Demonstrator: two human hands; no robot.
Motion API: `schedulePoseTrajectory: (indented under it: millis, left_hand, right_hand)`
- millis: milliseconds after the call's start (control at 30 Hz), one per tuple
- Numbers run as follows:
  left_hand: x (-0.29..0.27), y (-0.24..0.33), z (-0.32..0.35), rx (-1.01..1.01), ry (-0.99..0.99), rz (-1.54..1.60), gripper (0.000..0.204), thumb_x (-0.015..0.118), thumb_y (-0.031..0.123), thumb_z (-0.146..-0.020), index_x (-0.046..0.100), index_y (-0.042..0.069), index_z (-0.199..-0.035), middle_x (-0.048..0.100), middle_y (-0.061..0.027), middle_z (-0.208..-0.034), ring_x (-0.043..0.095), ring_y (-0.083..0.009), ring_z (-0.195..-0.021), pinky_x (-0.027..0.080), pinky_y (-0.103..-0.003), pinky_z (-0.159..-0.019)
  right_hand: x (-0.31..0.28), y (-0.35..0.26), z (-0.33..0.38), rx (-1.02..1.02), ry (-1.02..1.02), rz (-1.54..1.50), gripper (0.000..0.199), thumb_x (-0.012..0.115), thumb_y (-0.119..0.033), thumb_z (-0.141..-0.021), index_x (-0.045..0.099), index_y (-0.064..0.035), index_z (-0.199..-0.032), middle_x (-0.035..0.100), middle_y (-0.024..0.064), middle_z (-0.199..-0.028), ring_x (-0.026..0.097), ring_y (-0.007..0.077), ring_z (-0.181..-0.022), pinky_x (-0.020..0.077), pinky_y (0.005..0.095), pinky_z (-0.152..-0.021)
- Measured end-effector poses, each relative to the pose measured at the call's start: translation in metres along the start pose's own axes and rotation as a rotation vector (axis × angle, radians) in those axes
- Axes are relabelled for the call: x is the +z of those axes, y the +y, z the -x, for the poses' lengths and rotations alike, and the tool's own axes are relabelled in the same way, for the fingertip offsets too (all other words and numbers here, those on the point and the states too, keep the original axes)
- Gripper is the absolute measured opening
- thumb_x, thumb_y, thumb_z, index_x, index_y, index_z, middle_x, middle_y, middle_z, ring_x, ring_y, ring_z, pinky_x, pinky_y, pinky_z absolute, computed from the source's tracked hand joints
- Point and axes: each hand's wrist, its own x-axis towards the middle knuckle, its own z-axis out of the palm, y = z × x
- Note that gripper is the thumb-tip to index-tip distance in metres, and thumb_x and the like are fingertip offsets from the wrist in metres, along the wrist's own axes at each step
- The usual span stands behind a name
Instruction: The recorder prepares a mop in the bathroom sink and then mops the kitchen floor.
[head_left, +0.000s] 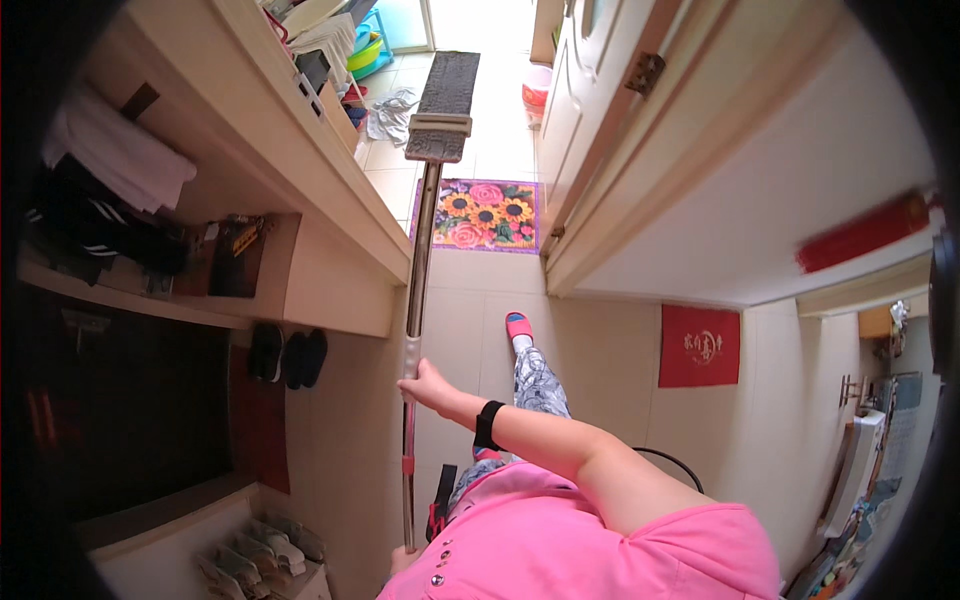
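Observation:
I hold a flat mop by its long metal pole (423, 260). My right hand (430, 388) is wrapped round the pole just below a pale grip section. Lower down, my left hand (402, 560) is closed round the pole near its end, partly hidden by the pink top. At the far end, the grey mop head (447, 85) points toward the bright doorway, with a light bracket across it. I cannot tell whether it touches the floor there. Below the mop head, a flowered doormat (487, 215) lies at the threshold.
A white door (580, 80) stands open at right. Beyond the threshold are a crumpled grey cloth (392, 115), coloured basins (366, 52) and a bucket (537, 90). Left are an open shelf (340, 270) with clothes, dark slippers (303, 358) and a shoe rack (255, 560). A red mat (699, 346) lies right.

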Motion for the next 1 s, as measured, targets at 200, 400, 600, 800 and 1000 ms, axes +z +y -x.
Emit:
schedulePoseTrajectory:
  millis: [200, 400, 600, 800, 1000]
  left_hand:
    - [-0.023, -0.091, 0.064, -0.086, -0.039, -0.143, 0.034, 0.072, 0.031, -0.070, 0.063, -0.002, -0.069, 0.062, -0.0134, -0.061, 0.058, -0.0133, -0.063, 0.048, -0.034, -0.060]
    - [-0.039, -0.088, 0.101, -0.115, -0.030, -0.311, 0.035, 0.072, 0.033, -0.070, 0.064, -0.001, -0.069, 0.062, -0.0135, -0.062, 0.059, -0.0152, -0.063, 0.048, -0.034, -0.061]
    - [-0.033, -0.074, 0.133, -0.070, -0.018, -0.502, 0.035, 0.071, 0.034, -0.070, 0.065, 0.000, -0.070, 0.062, -0.0137, -0.062, 0.060, -0.0171, -0.063, 0.048, -0.035, -0.061]
    - [0.018, -0.069, 0.185, -0.008, -0.032, -0.686, 0.035, 0.071, 0.036, -0.070, 0.066, 0.001, -0.071, 0.062, -0.0138, -0.063, 0.061, -0.0190, -0.063, 0.049, -0.035, -0.062]
    - [0.107, -0.044, 0.202, 0.077, -0.121, -0.859, 0.036, 0.071, 0.037, -0.071, 0.066, 0.001, -0.072, 0.063, -0.0140, -0.063, 0.062, -0.0208, -0.063, 0.049, -0.035, -0.063]
  right_hand:
    - [0.070, 0.064, 0.108, 0.221, -0.358, -0.309, 0.038, 0.062, -0.034, -0.085, 0.057, -0.0012, -0.103, 0.063, 0.0069, -0.093, 0.057, 0.0164, -0.086, 0.0450, 0.0313, -0.077]
    - [0.117, 0.163, 0.201, 0.340, -0.731, -0.374, 0.048, 0.057, -0.047, -0.087, 0.054, -0.0093, -0.116, 0.064, 0.0086, -0.106, 0.059, 0.0262, -0.101, 0.0348, 0.0495, -0.077]
    - [0.100, 0.252, 0.288, 0.361, -0.912, -0.632, 0.045, 0.052, -0.045, -0.091, 0.054, -0.0089, -0.117, 0.060, 0.0084, -0.115, 0.053, 0.0243, -0.108, 0.0395, 0.0326, -0.085]
    - [0.000, 0.313, 0.366, 0.356, -0.650, -0.763, 0.041, 0.052, -0.045, -0.091, 0.053, -0.0118, -0.114, 0.060, 0.0028, -0.115, 0.054, 0.0189, -0.107, 0.0388, 0.0345, -0.087]
    - [-0.142, 0.369, 0.450, 0.259, -0.133, -0.872, 0.029, 0.051, -0.037, -0.091, 0.047, -0.0128, -0.106, 0.060, 0.0040, -0.098, 0.060, 0.0142, -0.089, 0.0413, 0.0261, -0.063]
